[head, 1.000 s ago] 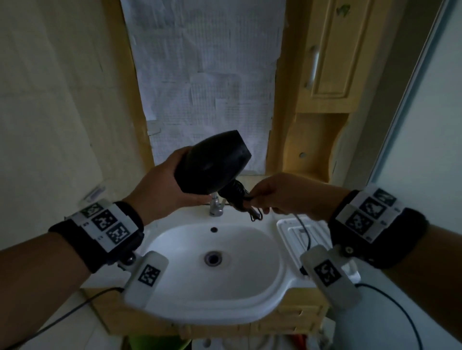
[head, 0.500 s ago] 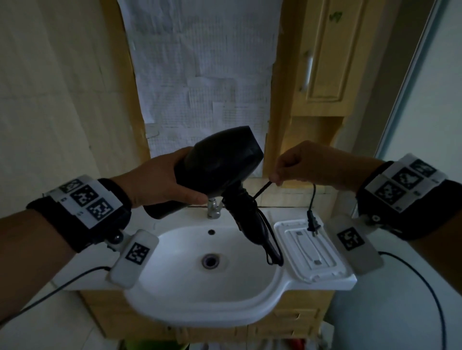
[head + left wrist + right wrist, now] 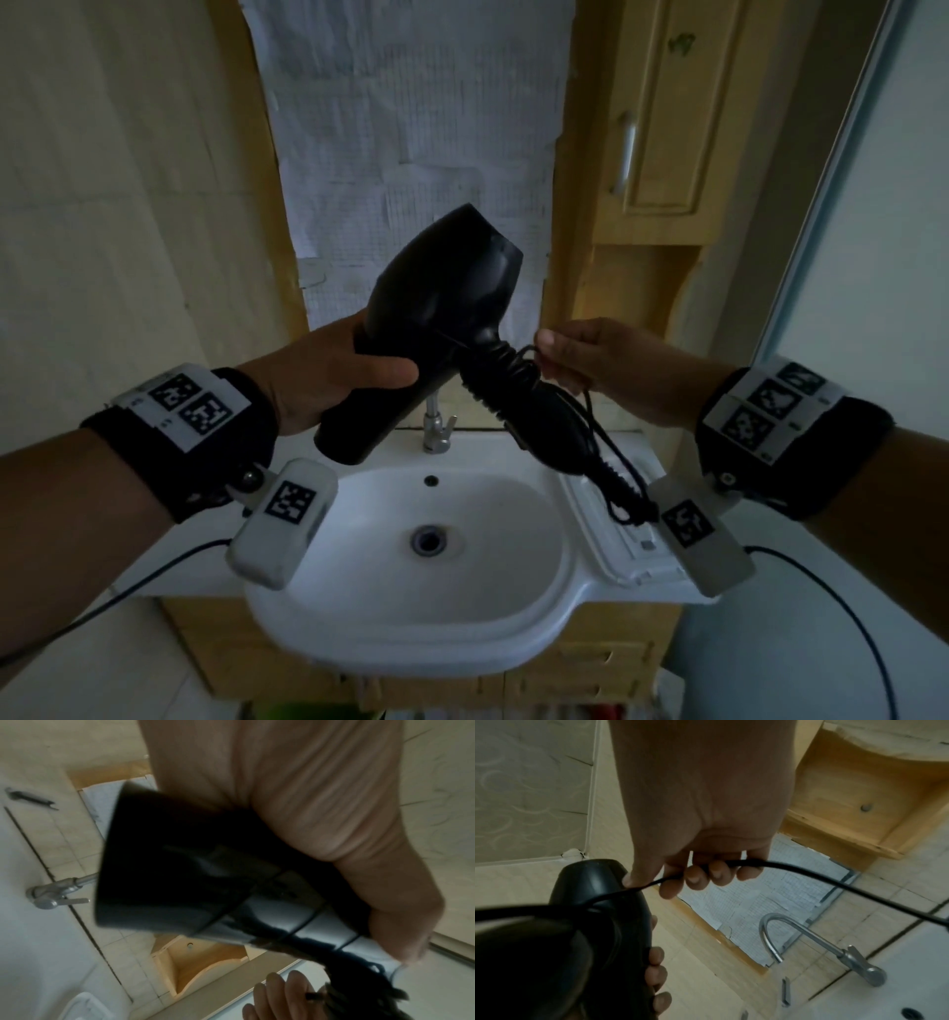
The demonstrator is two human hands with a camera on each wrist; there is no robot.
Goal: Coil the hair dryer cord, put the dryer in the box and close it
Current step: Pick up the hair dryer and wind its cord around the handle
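Note:
A black hair dryer (image 3: 441, 303) is held up over the white sink (image 3: 411, 632). My left hand (image 3: 328, 375) grips its barrel, thumb across the front; the same grip fills the left wrist view around the dryer (image 3: 192, 878). The dryer's handle (image 3: 534, 416) points down to the right with the black cord (image 3: 518, 360) wound round its top. My right hand (image 3: 590, 365) pinches the cord just right of the handle. In the right wrist view the cord (image 3: 795, 870) runs through the curled fingers (image 3: 695, 876) to the dryer (image 3: 590, 902). A loop of cord (image 3: 621, 493) hangs below the handle.
A chrome faucet (image 3: 435, 426) stands behind the sink bowl. A white ribbed tray (image 3: 621, 545) lies on the sink's right ledge. A yellow wooden cabinet (image 3: 662, 118) hangs at the upper right, a paper-covered panel (image 3: 411, 118) behind. No box is in view.
My right hand has come down and in toward the dryer handle with the cord, so more turns lie round the handle. The hanging plug seen before is out of sight.

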